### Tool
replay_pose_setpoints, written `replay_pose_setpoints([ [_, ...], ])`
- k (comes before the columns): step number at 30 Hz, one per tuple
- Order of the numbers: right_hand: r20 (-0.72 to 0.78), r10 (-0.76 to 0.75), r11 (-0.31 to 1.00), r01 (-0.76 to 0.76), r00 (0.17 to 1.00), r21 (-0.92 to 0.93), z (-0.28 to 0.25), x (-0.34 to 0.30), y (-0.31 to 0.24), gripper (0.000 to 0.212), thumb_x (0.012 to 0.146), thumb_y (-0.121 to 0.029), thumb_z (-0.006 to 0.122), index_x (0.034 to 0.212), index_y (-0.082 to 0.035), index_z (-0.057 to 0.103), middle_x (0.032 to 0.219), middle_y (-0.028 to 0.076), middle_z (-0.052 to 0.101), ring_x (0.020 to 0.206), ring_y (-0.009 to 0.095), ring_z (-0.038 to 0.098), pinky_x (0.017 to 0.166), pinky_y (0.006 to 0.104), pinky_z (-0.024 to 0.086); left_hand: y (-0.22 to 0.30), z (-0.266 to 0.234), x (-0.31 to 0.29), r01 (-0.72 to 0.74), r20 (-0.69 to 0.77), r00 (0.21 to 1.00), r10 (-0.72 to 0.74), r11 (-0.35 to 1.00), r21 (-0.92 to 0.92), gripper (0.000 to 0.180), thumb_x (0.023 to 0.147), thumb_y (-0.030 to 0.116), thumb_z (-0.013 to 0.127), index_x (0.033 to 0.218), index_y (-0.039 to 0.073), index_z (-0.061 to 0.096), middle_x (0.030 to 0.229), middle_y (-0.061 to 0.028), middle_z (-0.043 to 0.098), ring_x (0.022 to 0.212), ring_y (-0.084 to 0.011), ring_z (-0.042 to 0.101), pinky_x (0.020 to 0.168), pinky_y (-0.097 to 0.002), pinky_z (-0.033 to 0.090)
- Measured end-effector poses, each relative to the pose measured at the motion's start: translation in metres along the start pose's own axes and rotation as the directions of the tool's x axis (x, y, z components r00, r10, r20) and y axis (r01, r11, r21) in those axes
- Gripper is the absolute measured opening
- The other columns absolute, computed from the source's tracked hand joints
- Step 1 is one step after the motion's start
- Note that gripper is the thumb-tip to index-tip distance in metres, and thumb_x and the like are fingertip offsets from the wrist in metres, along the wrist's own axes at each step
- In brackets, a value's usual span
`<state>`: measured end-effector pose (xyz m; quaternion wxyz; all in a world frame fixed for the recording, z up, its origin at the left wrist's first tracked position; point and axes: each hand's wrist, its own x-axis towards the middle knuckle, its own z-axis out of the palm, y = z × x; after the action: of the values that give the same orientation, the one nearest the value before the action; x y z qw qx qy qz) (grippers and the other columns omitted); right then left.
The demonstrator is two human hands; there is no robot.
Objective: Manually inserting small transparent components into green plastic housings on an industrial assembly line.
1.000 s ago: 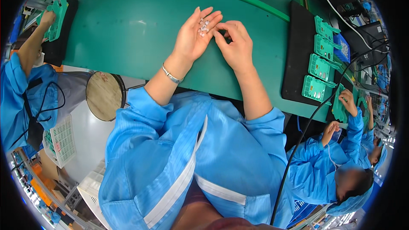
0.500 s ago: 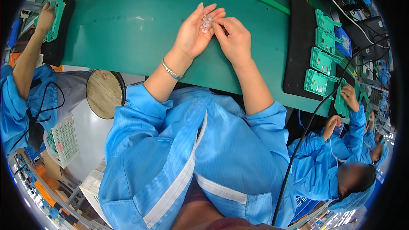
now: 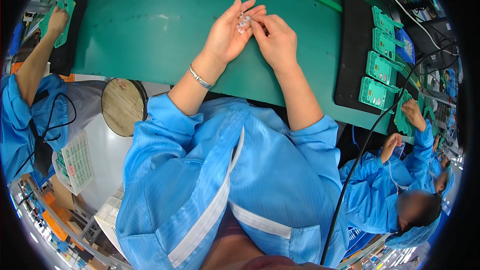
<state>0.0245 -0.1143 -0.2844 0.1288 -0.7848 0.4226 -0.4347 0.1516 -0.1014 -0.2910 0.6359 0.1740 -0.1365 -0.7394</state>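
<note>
White, blocky bits (image 3: 244, 23) lie on our spread left hand (image 3: 226, 37), our right hand (image 3: 277, 41) now nearer them, apparently picking, its grip unclear.

The bits (image 3: 243, 23), small and whitish, lay loosely clustered on the upturned left hand (image 3: 223, 39), near the finger bases, beside the right hand (image 3: 278, 42); their exact shapes were too small to tell.

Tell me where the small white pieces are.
In the head view's upper middle, the small white pieces lie on the upturned left hand, beside the right hand.
</note>
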Motion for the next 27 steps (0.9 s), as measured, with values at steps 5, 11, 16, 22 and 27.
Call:
replay_pose_setpoints([
  [5,0.049,0.134,0.988,-0.137,0.990,0.067,-0.005,0.002,0.002,0.011,0.077,-0.013,0.065,0.083,-0.004,0.065,0.071,0.004,0.062,0.060,0.012,0.058,0.055,0.0235,0.047,-0.003,0.000,0.001,0.038,0.014,0.999,-0.038,0.999,0.017,0.046,0.095,0.025,0.040,0.124,-0.009,0.034,0.123,-0.0247,0.043,0.111,-0.0254,0.048,0.098,-0.0342,0.039],
  [11,0.238,0.562,0.613,-0.592,0.792,0.524,-0.022,0.010,0.015,0.018,0.079,-0.018,0.064,0.082,0.000,0.064,0.068,0.002,0.062,0.059,0.007,0.056,0.054,0.0207,0.045,-0.012,0.008,-0.003,0.009,-0.049,0.999,0.003,0.969,0.248,0.031,0.090,0.013,0.051,0.114,-0.006,0.049,0.109,-0.0167,0.056,0.095,-0.0184,0.057,0.088,-0.0307,0.047],
  [16,0.386,0.527,0.460,-0.637,0.757,0.619,-0.034,0.013,0.022,0.014,0.081,-0.014,0.062,0.081,-0.001,0.063,0.065,0.002,0.058,0.058,0.009,0.052,0.055,0.0204,0.042,-0.015,0.003,-0.002,0.024,-0.039,0.999,-0.012,0.949,0.315,0.022,0.087,0.010,0.056,0.105,-0.001,0.056,0.091,-0.0074,0.061,0.079,-0.0111,0.059,0.074,-0.0228,0.049],
  [22,0.434,0.486,0.479,-0.647,0.758,0.593,-0.036,0.013,0.027,0.014,0.080,-0.014,0.063,0.082,0.000,0.063,0.065,0.002,0.058,0.058,0.009,0.052,0.055,0.0207,0.042,-0.017,0.005,-0.001,0.042,-0.050,0.998,-0.027,0.947,0.318,0.016,0.087,0.011,0.057,0.099,0.001,0.057,0.085,-0.0041,0.061,0.073,-0.0088,0.058,0.069,-0.0206,0.049],
  [27,0.440,0.487,0.474,-0.651,0.755,0.592,-0.037,0.013,0.030,0.015,0.080,-0.016,0.063,0.081,-0.001,0.063,0.065,0.001,0.058,0.058,0.008,0.053,0.055,0.0206,0.043,-0.022,0.003,0.003,0.063,-0.067,0.997,-0.044,0.943,0.328,0.015,0.087,0.011,0.057,0.098,0.001,0.057,0.085,-0.0043,0.061,0.072,-0.0089,0.058,0.068,-0.0206,0.049],
])
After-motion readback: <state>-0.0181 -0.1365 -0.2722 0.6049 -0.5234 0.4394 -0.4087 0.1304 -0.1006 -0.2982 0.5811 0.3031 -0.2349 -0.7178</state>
